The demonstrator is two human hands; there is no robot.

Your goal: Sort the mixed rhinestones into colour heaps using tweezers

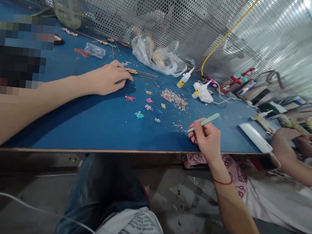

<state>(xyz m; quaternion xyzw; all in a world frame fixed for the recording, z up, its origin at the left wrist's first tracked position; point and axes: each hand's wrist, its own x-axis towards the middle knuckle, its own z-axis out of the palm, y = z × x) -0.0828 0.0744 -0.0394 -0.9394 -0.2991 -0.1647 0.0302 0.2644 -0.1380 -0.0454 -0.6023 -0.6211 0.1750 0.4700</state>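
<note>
My left hand [108, 79] lies on the blue table [89, 121], fingers curled, its fingertips touching the decorated end of a gold hairpin [138, 72]. My right hand [207, 138] rests at the table's front edge and grips mint-green tweezers [203, 122], their tip pointing left at a scatter of tiny beads [178, 126]. Between the hands lie several small coloured flower pieces [148, 107], and a pile of mixed beads [174, 98] sits beyond them.
Two glue bottles [185, 78] and a clear plastic bag [157, 58] lie near the perforated metal screen [182, 16]. A white bar-shaped device [254, 137] sits at right beside another person's hand [285, 138]. More hairpins [108, 41] lie at the back left.
</note>
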